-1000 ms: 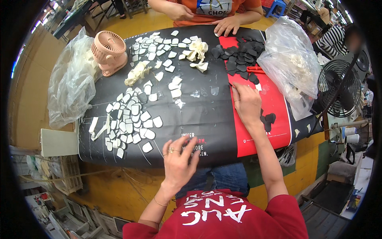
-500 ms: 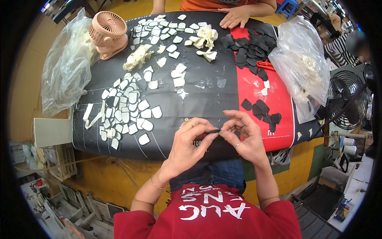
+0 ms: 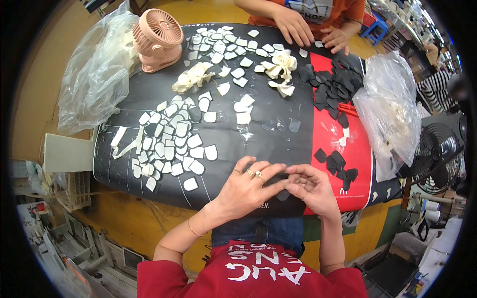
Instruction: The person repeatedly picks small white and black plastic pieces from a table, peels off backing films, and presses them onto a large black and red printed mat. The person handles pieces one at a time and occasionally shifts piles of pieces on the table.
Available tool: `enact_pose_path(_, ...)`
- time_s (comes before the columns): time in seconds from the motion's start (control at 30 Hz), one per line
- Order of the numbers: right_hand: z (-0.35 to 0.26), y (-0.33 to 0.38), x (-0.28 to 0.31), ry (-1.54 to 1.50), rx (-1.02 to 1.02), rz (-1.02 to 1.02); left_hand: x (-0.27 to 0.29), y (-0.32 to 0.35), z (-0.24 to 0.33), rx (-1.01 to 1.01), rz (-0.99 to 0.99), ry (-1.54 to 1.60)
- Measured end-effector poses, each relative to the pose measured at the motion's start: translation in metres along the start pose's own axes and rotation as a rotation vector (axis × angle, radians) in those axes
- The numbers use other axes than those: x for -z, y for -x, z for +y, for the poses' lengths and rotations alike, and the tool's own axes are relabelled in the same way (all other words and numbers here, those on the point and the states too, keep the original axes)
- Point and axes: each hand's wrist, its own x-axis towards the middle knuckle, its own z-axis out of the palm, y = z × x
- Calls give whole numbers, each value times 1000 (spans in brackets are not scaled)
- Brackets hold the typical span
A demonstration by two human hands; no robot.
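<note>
In front of my body, over the near edge of the table mat, my left hand (image 3: 254,187) and my right hand (image 3: 314,189) meet at the fingertips. Between and just below the fingers shows a small dark rounded patch (image 3: 282,195), mostly hidden by them. Both hands are pinched around it. To the left lies a pile of white rounded patches (image 3: 169,141) with dark edges. On the red strip, beyond my right hand, lie several loose black patches (image 3: 338,160). Farther back is a larger heap of black patches (image 3: 338,82).
A pink fan (image 3: 158,42) stands at the back left beside a clear plastic bag (image 3: 92,84). Another plastic bag (image 3: 387,109) and red-handled tool (image 3: 346,108) lie at right. Cream scraps (image 3: 194,77) sit mid-table. Across it, a co-worker's hands (image 3: 298,27) rest near white patches.
My view has shifted, so the table appears lower and farther right. My fingers have moved over the dark patch and now cover more of it. The co-worker's second hand has come onto the table.
</note>
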Motion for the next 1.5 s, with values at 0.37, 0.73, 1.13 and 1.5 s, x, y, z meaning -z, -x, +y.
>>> enact_pose_path(0.37, 26, -19, -34, 1047, 345, 525, 26, -23, -79, 391, 88, -271)
enact_pose_path(0.73, 19, 4, -14, 820, 394, 554, 14, -52, -128, 79, -320, -579)
enact_pose_path(1.13, -11, 3, -18, 370, 351, 320, 51, -48, -36, 524, -174, 540)
enact_pose_path(1.5, -15, -15, -23, 468, 293, 96, 35, -36, -12, 548, -177, 700)
